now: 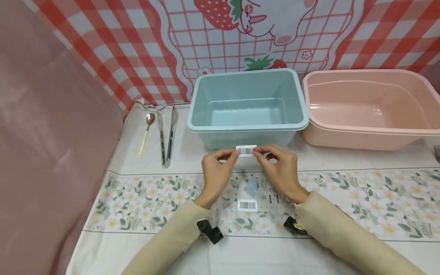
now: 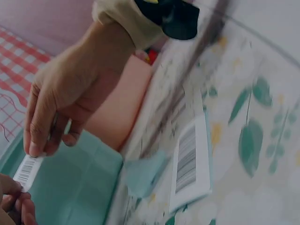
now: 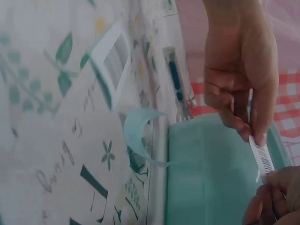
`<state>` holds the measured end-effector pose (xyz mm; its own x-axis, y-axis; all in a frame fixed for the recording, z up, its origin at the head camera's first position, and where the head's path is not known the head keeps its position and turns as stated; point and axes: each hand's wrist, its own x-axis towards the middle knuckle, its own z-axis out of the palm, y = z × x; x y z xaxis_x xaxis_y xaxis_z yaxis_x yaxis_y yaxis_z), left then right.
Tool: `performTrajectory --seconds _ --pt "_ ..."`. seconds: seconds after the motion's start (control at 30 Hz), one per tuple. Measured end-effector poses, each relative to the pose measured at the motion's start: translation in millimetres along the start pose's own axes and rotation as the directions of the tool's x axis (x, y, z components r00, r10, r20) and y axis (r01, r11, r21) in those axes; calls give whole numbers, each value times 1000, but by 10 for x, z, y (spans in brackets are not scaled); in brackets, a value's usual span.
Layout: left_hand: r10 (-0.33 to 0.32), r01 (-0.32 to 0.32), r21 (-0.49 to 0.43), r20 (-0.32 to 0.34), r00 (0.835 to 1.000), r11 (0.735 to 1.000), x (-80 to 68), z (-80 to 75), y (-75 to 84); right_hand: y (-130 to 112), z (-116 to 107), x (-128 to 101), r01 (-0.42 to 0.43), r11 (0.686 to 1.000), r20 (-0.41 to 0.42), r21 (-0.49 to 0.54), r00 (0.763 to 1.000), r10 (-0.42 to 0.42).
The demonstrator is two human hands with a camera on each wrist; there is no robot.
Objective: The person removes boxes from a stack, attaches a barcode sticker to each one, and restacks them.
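Note:
Both hands pinch a small white barcode label [image 1: 246, 151] between thumb and fingertips. My left hand [image 1: 217, 172] grips its left end and my right hand [image 1: 282, 173] the right end, in front of the pale blue tub [image 1: 252, 136]. The label stretches flat between them, barcode facing up toward the head camera. Below the hands, a second barcode label [image 1: 247, 205] lies on the floral tablecloth. Between that label and the hands sits a curled scrap of light blue paper [image 1: 252, 186], its curve plain in the right wrist view.
A pink tub [image 1: 371, 137] stands beside the blue one on the right. To the left lie a spoon [image 1: 146, 133], a knife [image 1: 160, 139] and tongs [image 1: 170, 137]. At the far right edge, part of a fork [image 1: 436, 153] shows. Red checked cloth [image 1: 123, 49] hangs behind.

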<state>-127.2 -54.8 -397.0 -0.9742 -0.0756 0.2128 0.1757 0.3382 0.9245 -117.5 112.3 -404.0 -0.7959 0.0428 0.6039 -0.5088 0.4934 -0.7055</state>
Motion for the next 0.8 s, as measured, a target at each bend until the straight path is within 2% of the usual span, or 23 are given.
performTrajectory --seconds 0.27,0.4,0.5,0.8 --pt "58 -57 38 -42 997 998 194 70 -125 92 115 97 -11 1000 -14 -16 1000 11" --pt "70 -69 42 -35 997 997 278 86 -163 116 138 122 -21 1000 -12 -21 1000 20" --pt "55 -54 36 -37 998 998 311 101 -188 132 149 131 -25 999 -7 -31 1000 25" --pt "31 -27 43 -100 994 999 354 151 -212 147 153 151 -38 996 21 -84 999 40"
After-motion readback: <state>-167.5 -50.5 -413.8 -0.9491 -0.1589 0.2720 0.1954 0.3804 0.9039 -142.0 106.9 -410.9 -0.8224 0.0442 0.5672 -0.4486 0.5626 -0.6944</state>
